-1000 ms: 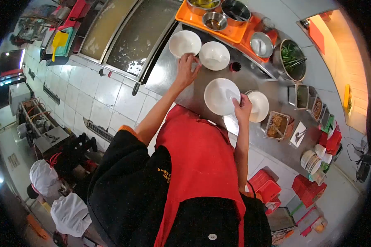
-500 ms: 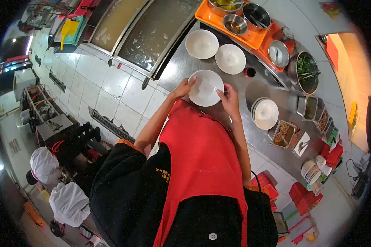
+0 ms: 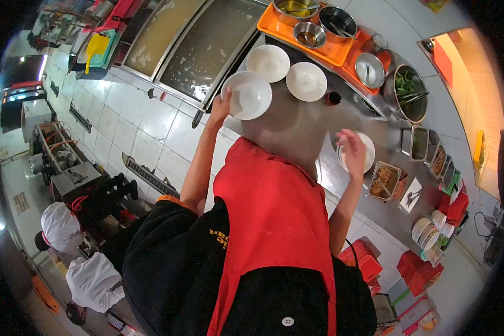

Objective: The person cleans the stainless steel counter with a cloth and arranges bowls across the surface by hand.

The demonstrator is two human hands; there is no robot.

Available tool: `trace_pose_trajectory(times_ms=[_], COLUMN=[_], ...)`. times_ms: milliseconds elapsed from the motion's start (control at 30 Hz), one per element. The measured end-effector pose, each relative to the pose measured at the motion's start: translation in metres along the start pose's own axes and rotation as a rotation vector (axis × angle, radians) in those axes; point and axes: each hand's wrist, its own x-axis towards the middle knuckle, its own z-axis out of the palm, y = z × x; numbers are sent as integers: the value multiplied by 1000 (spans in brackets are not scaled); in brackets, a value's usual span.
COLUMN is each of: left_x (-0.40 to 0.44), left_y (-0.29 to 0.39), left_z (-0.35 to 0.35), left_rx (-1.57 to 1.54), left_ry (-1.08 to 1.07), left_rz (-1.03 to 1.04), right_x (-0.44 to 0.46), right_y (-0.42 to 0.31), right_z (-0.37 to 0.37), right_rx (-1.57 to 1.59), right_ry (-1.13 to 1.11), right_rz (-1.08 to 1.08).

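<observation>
With my left hand I grip the rim of a white bowl, held near the counter's left edge beside the liquid-filled vats. My right hand, a little blurred, is over a stack of white bowls and hides part of it. Its fingers look apart, with nothing held between them; whether they touch the stack I cannot tell. Two more white bowls, one at the back and one to its right, sit on the steel counter.
Two vats of cloudy liquid stand at the left. Orange trays hold metal pots at the back. A pot of greens and a pan of minced food are at the right. Co-workers in white caps are lower left.
My left hand has carried the bowl left and toward the vats. My right hand has let go of that bowl and moved right, over the stack.
</observation>
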Motion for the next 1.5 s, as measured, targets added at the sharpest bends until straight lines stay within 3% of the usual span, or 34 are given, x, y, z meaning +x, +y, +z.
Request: trace_pose_trajectory(times_ms=[133, 233, 333, 533, 733, 867, 933, 967, 1000, 1033, 1133, 1200, 1233, 1300, 1400, 1500], left_x=[9, 19, -9, -8, 8, 12, 21, 20, 32, 59, 52, 40, 32, 14, -19, -16], left_y=[-31, -68, -53, -66, -109, -106, -106, -102, -111, -143, -129, -113, -105, -85, -18, -9], left_z=[0, 0, 4, 19, 24, 19, 14, 12, 9, 1, -5, -11, -12, -12, 3, 24], left_rx=[55, 0, 0, 87, 65, 129, 257, 241, 241, 271, 352, 621, 620, 673, 730, 588], left_ry=[22, 21, 36, -56, -24, 16, 107, 156, 154, 162, 194, 213, 213, 394, 411, 297], left_rz=[-36, -65, -153, -96, -104, -22, -53, -37, -34, -6, 38, 233, 235, 538, 628, 744], right_x=[-14, -28, -43, -56, -60, -68, -70, -69, -67, -67, -63, -62, -61, -60, -64, -66], right_y=[13, 22, 27, 31, 67, 87, 93, 95, 99, 98, 82, 73, 71, 75, 63, 46], right_z=[-52, -72, -73, -50, -88, -104, -102, -100, -96, -90, -76, -74, -73, -78, -78, -73], right_rx=[-23, -24, 4, -9, -10, -351, -794, -794, -696, -594, -725, -716, -708, -705, -699, -647], right_ry=[296, 388, 401, 320, 524, 779, 877, 881, 808, 729, 765, 774, 785, 794, 828, 840], right_rz=[-13, 14, 72, 27, -64, -73, -298, -298, -101, 94, 172, 204, 237, 212, 128, -21])
